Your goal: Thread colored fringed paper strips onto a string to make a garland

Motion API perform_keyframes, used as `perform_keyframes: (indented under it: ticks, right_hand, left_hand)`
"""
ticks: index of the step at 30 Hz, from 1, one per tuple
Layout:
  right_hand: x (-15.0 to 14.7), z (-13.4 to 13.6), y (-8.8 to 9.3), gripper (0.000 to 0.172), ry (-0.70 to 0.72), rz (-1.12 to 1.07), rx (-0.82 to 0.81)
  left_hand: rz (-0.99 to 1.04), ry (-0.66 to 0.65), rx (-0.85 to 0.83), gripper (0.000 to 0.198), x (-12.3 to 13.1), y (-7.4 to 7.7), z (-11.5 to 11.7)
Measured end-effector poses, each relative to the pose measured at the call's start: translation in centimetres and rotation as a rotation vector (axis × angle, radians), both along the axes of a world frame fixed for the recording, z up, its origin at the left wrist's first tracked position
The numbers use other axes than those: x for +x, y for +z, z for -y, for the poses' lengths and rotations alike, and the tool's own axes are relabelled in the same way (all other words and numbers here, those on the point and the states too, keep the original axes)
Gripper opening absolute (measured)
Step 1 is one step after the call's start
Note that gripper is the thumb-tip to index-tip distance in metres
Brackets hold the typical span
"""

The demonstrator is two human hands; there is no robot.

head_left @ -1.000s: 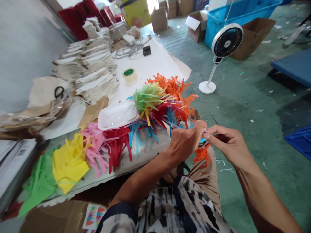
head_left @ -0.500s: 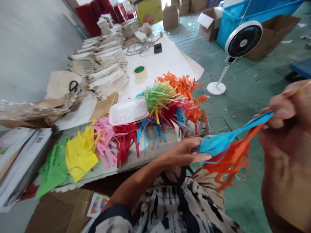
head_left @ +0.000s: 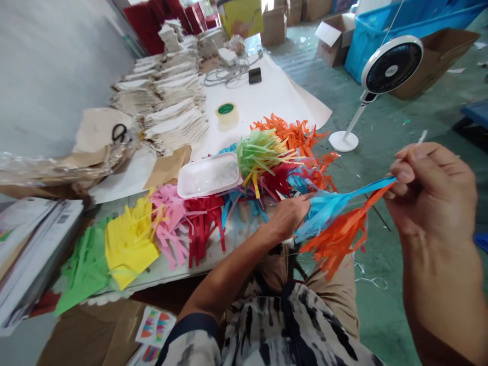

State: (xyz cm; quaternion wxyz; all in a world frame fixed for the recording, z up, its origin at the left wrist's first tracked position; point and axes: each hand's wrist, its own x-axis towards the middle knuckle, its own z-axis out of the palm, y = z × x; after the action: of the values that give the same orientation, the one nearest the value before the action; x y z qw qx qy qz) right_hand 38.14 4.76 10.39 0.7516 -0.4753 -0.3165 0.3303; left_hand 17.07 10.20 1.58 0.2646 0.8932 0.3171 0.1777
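On the counter (head_left: 168, 277), left to right: one green fringe (head_left: 86, 267), one yellow fringe (head_left: 129, 244), one pink fringe (head_left: 170, 223), one red fringe (head_left: 202, 229), one white plastic tray (head_left: 209, 175). Left hand (head_left: 290, 216): grip closed on one blue fringe (head_left: 324, 208). Right hand (head_left: 430, 193): grip pinching its strip and one orange fringe (head_left: 335, 244). Both fringes held up over the person's knees (head_left: 331, 290).

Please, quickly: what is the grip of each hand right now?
Left hand: closed, holding the blue paper fringe.
Right hand: closed, pinching the top strips of that fringe and the orange paper fringe.
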Motion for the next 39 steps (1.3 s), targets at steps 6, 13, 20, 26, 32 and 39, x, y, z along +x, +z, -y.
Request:
perform_keyframes:
  ticks: [6,13,20,26,32,39]
  right_hand:
    - [-0.1,0.5,-1.0,0.026,0.062,0.015,-0.029]
    - [-0.6,0.5,-1.0,0.028,0.147,0.061,-0.078]
    - [3.8,-1.1,-1.9,0.010,-0.278,0.128,-0.027]
    - [0.3,-2.0,-3.8,0.009,-0.094,0.501,-0.112]
    - [-5.0,-2.8,-3.4,0.024,0.265,0.650,-0.132]
    - [-5.1,-3.6,-3.9,0.021,0.289,0.711,-0.068]
  left_hand:
    - [0.014,0.040,0.194,0.034,-4.0,1.7,-2.7]
    - [-0.277,-0.212,0.303,0.021,-3.6,2.1,-4.2]
    - [0.414,0.069,-0.217,0.015,-4.0,3.1,-7.6]
    - [0.729,0.208,-0.377,0.029,-3.6,2.9,-7.5]
    - [0.657,0.108,-0.333,0.027,-3.0,3.7,-6.1]
    - [0.697,0.023,-0.465,0.034,-3.0,3.0,-5.8]
